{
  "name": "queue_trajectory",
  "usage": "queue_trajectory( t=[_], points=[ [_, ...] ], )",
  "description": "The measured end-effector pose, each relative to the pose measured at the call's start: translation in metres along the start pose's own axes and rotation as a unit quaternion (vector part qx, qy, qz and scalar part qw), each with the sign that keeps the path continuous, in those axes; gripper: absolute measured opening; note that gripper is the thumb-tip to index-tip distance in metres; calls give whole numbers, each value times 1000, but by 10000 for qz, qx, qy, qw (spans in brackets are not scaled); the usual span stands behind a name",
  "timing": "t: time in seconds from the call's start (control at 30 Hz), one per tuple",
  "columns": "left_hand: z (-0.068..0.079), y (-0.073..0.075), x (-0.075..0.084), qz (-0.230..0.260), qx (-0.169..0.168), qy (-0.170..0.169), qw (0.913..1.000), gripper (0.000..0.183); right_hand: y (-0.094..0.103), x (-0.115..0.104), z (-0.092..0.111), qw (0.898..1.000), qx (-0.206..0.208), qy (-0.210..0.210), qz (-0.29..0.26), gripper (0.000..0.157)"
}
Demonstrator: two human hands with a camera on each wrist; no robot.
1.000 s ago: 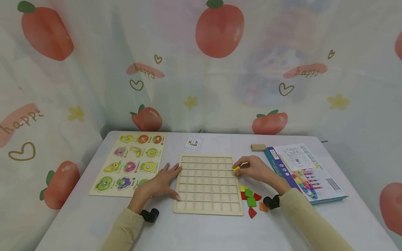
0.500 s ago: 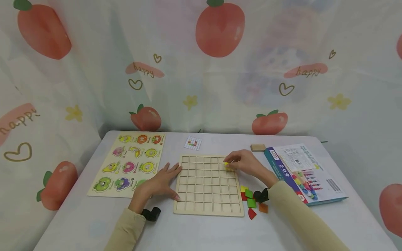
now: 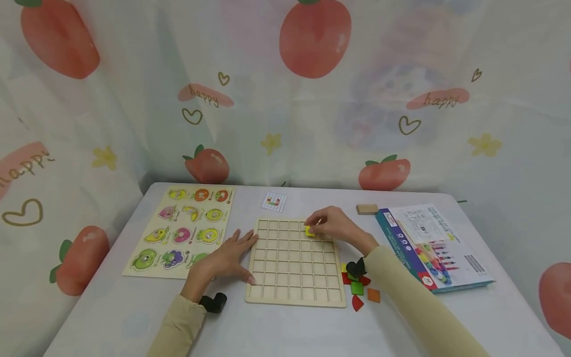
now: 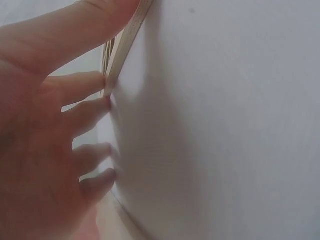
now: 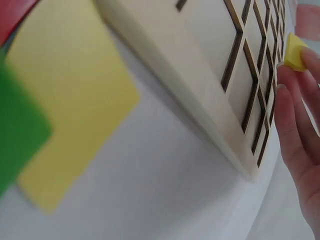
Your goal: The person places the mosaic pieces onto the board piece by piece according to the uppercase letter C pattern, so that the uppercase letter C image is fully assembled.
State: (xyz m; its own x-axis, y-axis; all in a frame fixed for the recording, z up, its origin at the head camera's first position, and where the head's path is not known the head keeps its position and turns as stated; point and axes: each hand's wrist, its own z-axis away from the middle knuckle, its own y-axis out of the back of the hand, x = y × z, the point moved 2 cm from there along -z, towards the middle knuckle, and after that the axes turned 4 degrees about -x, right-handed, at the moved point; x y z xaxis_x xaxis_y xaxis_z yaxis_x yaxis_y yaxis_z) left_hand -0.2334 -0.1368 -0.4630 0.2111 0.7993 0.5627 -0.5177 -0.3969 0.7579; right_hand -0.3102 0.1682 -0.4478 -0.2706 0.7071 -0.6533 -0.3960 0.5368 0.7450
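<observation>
A pale wooden grid board (image 3: 290,267) lies on the table, divided into square cells by thin ridges. My right hand (image 3: 334,224) pinches a yellow square tile (image 3: 310,231) over the board's upper rows, right of the middle. In the right wrist view the same yellow tile (image 5: 295,52) shows between thumb and fingers, close over the grid. My left hand (image 3: 225,258) is spread along the board's left edge, fingertips and thumb resting against it. From the left wrist view, the left hand's fingers (image 4: 85,117) look straight and spread at the board's side.
Loose red, green, yellow and orange tiles (image 3: 357,287) lie right of the board. A fruit puzzle board (image 3: 165,243) sits at left, a small pattern card (image 3: 274,202) behind the grid. A wooden block (image 3: 367,209) and a flat box (image 3: 432,248) stand at right.
My right hand has carried the yellow tile leftward from the board's right edge to over its upper cells. The left hand stays at the left edge.
</observation>
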Motion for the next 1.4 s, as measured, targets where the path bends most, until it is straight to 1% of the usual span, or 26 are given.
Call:
queue_trajectory(
  t=[0.2, 0.4, 0.57, 0.67, 0.83, 1.0, 1.23, 1.4],
  points=[
    [-1, -1, -3, 39, -10, -33, 10000, 114, -6, -5, -8, 9998, -63, 150, 84, 13],
    [1, 0, 0, 80, 9, -48, 10000, 112, -13, -2, -14, 9996, -115, 112, 223, 9],
    [0, 1, 0, -44, -12, -122, 9999, 112, -15, -7, -12, 9988, -49, 156, 460, 8],
    [-1, 1, 0, -109, 1, -185, 9998, 112, -14, -9, -10, 9986, -6, 162, 499, 8],
    [-2, -1, -3, -153, 18, -161, 9998, 111, -11, -9, -5, 9987, 11, 188, 467, 9],
    [-4, -3, -4, -168, 7, -154, 9997, 112, -7, -3, 2, 9993, 3, 157, 351, 12],
    [-4, -3, -4, -136, -11, -146, 9998, 113, -1, 3, 21, 9998, 46, 68, 187, 16],
    [-2, -2, -3, -116, -52, -171, 9998, 113, 3, 8, 35, 9997, 56, 59, 229, 17]
  ],
)
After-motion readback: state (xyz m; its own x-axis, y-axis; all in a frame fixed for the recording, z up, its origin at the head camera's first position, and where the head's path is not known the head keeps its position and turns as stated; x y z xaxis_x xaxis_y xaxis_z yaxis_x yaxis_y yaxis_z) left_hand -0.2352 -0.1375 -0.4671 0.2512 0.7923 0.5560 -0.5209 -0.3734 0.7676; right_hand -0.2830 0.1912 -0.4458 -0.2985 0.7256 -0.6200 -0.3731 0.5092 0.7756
